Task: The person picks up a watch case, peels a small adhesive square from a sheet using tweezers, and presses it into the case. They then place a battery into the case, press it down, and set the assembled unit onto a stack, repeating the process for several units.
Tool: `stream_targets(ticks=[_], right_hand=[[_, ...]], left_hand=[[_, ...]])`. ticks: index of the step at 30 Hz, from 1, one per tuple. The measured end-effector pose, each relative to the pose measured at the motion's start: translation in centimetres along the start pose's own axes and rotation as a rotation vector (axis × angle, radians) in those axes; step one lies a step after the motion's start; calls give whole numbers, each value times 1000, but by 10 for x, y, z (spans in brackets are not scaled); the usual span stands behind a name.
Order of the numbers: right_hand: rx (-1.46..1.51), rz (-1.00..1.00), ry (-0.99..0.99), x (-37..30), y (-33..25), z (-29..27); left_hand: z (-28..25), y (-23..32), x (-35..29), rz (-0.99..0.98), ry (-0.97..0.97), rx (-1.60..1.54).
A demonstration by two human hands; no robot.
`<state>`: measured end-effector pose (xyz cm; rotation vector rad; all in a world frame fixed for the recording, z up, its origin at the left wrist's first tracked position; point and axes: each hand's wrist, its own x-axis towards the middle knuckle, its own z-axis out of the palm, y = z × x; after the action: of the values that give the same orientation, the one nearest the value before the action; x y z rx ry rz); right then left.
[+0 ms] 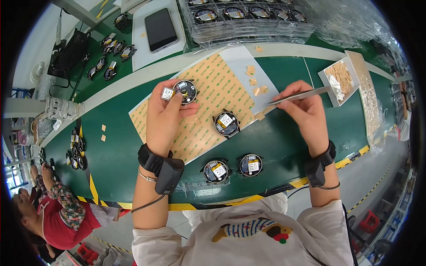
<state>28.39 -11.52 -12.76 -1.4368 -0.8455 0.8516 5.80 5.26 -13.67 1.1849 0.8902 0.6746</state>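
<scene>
My left hand is closed around an opened round watch case, whose white battery sticks out to the left of it. Between the fingers of my right hand is a pair of metal tweezers, its tip pointing left over the white margin of an adhesive sheet printed in green on tan. Close to that tip lie small tan adhesive pieces. Another opened watch case rests at the sheet's lower edge. Two more, a left one and a right one, lie nearer me on the green table.
Clear plastic trays of watch cases stand at the back, beside a phone. A white box of tan scraps sits at right. Several watch cases lie at left. Yellow-black tape marks the near edge; a person in red is beyond left.
</scene>
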Motion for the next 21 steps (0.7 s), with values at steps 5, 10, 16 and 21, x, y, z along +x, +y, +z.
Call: stream_targets(ticks=[5,10,16,21], right_hand=[[-57,16,-141,-2,0,2],[-165,-61,-300,-2,-7,-7],[-189,-76,-344,-1,-7,-10],[-117,-65,-293,0,-5,-9]], left_hand=[[0,-1,0,1,1,-11],[1,0,0,-1,-2,-6],[0,-1,0,0,-9,-8],[-1,-1,0,3,-11,-14]])
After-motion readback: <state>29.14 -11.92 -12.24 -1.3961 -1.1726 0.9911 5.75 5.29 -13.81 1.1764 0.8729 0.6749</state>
